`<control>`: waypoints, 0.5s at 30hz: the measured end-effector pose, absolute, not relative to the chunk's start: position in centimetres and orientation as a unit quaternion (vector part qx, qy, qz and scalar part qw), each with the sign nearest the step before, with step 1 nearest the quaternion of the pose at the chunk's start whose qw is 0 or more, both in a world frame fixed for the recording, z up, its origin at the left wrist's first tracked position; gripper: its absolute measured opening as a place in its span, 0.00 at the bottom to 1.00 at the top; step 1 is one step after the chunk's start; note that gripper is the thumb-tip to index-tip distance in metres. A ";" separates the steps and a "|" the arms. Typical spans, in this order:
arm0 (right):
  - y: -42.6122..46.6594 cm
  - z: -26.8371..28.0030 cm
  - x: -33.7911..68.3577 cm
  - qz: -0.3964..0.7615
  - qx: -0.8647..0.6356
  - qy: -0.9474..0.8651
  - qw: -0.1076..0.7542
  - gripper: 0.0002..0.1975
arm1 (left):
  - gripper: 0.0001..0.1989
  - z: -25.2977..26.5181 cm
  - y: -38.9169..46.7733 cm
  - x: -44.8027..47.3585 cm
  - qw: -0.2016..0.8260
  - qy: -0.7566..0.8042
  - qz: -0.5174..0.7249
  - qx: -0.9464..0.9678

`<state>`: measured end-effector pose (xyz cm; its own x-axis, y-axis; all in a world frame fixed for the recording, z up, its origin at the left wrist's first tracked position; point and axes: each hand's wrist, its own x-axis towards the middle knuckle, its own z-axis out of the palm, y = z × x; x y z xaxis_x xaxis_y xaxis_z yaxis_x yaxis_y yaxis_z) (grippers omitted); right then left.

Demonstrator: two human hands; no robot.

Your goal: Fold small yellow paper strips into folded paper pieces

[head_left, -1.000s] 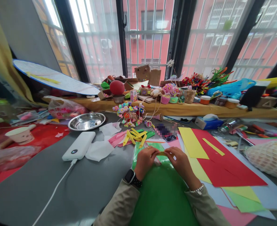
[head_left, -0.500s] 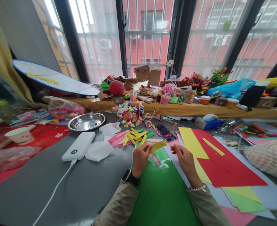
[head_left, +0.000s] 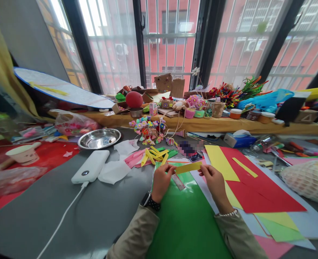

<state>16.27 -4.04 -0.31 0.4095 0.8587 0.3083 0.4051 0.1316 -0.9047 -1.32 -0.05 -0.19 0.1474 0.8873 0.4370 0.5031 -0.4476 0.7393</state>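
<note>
A yellow paper strip (head_left: 188, 168) is stretched between my two hands, over a green mat (head_left: 186, 216). My left hand (head_left: 162, 181) pinches its left end. At the other end, the thumb and fingers of my right hand (head_left: 212, 181) are closed on the strip. A small patterned strip (head_left: 178, 182) lies on the mat beneath. Just beyond my left hand is a pile of folded yellow strips (head_left: 156, 155), with pink and green ones beside it. Right of my right hand, a yellow sheet (head_left: 222, 163) and another narrow yellow strip (head_left: 244, 167) rest on red paper (head_left: 267, 194).
A white power bank (head_left: 90, 167) with a cable lies left, near a metal plate (head_left: 99, 139) and white tissues (head_left: 114, 172). A phone (head_left: 195, 157) and colourful craft flowers (head_left: 148, 129) sit ahead. At far right is a netted bundle (head_left: 308, 180).
My right hand has come to the strip's free right end and closed on it. The strip now stretches level between both hands. My left hand has hardly moved.
</note>
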 end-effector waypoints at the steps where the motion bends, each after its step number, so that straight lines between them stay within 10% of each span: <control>1: -4.0 -0.4 16.4 0.201 -0.627 -0.495 0.567 0.15 | 0.11 -0.2 0.0 -1.4 0.207 0.489 0.452 0.717; 15: -4.1 -0.1 15.5 0.265 -0.589 -0.523 0.557 0.13 | 0.19 0.4 -1.5 -0.8 -0.070 0.367 0.452 0.810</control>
<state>15.53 -4.12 -0.12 0.3127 0.9104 0.2709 0.3208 0.1672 -0.9323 -0.76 -1.53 0.43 0.3231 0.5308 0.7835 0.6573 -0.7215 0.2177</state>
